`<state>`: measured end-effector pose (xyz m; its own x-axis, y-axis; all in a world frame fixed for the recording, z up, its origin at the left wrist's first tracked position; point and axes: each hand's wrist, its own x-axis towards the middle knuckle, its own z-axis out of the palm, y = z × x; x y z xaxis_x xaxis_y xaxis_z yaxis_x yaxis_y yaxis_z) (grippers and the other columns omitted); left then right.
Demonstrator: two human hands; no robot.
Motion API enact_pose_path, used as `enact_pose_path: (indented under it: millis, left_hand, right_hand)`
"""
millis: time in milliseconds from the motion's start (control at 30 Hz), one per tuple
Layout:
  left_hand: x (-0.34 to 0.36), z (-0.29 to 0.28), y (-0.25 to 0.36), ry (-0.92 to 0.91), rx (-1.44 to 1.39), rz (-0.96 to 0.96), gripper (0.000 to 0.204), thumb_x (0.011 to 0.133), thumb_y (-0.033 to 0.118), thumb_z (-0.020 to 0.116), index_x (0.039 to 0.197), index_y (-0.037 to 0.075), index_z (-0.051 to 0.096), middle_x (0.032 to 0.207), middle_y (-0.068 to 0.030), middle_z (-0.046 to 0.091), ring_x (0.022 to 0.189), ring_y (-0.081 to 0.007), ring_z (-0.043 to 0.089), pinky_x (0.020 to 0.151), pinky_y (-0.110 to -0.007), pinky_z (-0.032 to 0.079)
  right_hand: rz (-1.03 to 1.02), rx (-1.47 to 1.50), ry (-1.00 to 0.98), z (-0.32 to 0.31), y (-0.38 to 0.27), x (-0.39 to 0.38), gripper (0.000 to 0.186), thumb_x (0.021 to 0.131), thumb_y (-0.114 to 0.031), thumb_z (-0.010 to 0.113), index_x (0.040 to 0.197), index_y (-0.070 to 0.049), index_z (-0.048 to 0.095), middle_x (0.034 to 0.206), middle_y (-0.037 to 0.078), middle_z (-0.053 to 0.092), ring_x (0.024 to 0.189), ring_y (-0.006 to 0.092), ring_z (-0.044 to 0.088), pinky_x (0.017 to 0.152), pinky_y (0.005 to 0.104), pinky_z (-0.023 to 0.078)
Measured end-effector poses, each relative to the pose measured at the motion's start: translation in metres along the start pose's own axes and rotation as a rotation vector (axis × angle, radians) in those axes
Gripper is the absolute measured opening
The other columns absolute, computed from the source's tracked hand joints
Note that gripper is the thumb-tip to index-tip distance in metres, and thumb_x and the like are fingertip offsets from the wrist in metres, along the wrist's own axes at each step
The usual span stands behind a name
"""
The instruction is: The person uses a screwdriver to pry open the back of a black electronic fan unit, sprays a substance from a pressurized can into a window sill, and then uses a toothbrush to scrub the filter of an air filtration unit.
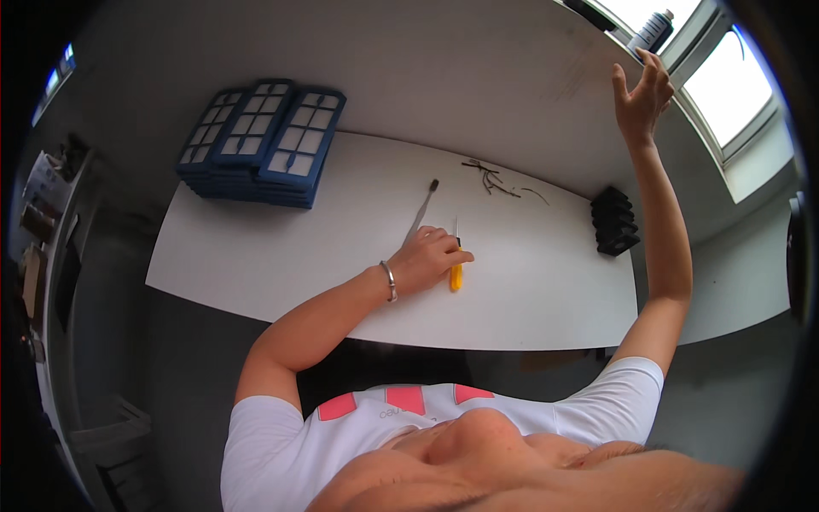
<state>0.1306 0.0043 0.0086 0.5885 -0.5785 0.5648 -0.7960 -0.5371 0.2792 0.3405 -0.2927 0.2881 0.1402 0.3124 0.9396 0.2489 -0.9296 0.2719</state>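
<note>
White, smooth bench: blue-framed panels with pale gridded faces stacked by the back-left corner, ribbed black pieces piled near the right edge, thin dark twiggy strips by the back edge. Yellow-handled tool, slim metal shaft and black collar, lies between mid-bench and front edge, under the fingers of the left hand; grip cannot be told, grey slender brush alongside. Right hand, thumb spread wide from fingers, is raised just beside a dark, pale-labelled bottle at the window.
</note>
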Motion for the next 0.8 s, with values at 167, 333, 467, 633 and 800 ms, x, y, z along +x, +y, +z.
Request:
enact_pose_path:
  millis: [167,333,467,633,800]
  left_hand:
    - [0.010,-0.020,-0.010,0.332,0.115,-0.152,0.037,0.082,0.005,0.070,0.118,0.014,0.066,0.110,-0.0081,0.060,0.107,-0.0249,0.059,0.098,-0.041,0.044]
    - [0.000,-0.072,-0.042,0.624,0.673,-0.487,0.049,0.078,0.005,0.073,0.124,0.019,0.064,0.131,-0.0070,0.049,0.127,-0.0254,0.048,0.111,-0.054,0.030]
    - [-0.025,-0.091,-0.061,0.660,0.803,-0.757,0.045,0.080,0.002,0.071,0.121,0.020,0.066,0.132,-0.0054,0.052,0.135,-0.0229,0.043,0.111,-0.063,0.023]
    - [-0.037,-0.092,-0.072,0.571,0.828,-0.891,0.043,0.082,0.002,0.070,0.120,0.021,0.067,0.132,-0.0021,0.055,0.133,-0.0215,0.043,0.108,-0.069,0.019]
    - [-0.051,-0.091,-0.094,0.563,0.964,-0.870,0.043,0.083,0.011,0.075,0.122,0.028,0.067,0.129,0.0103,0.061,0.129,-0.0158,0.048,0.109,-0.066,0.020]
  right_hand:
    - [-0.476,0.563,-0.400,-0.114,-0.151,-0.164,0.052,0.077,-0.020,0.077,0.126,-0.029,0.061,0.141,-0.001,0.044,0.130,0.0215,0.037,0.105,0.0398,0.029]
    - [-0.207,0.891,-0.494,-0.137,-0.206,-0.231,0.047,0.075,-0.009,0.074,0.120,-0.020,0.062,0.134,0.005,0.052,0.125,0.0273,0.042,0.101,0.0443,0.036]
    - [0.108,0.957,-0.508,-0.117,-0.206,-0.250,0.042,0.077,-0.003,0.070,0.118,-0.012,0.061,0.131,0.009,0.054,0.122,0.0325,0.045,0.102,0.0443,0.038]
    - [0.320,1.050,-0.559,-0.107,-0.197,-0.259,0.035,0.081,-0.002,0.067,0.115,-0.009,0.061,0.122,0.010,0.058,0.118,0.0318,0.047,0.100,0.0413,0.040]
    - [0.375,1.146,-0.617,-0.108,-0.197,-0.262,0.025,0.084,-0.004,0.064,0.108,-0.010,0.065,0.117,0.010,0.060,0.115,0.0305,0.048,0.098,0.0400,0.041]
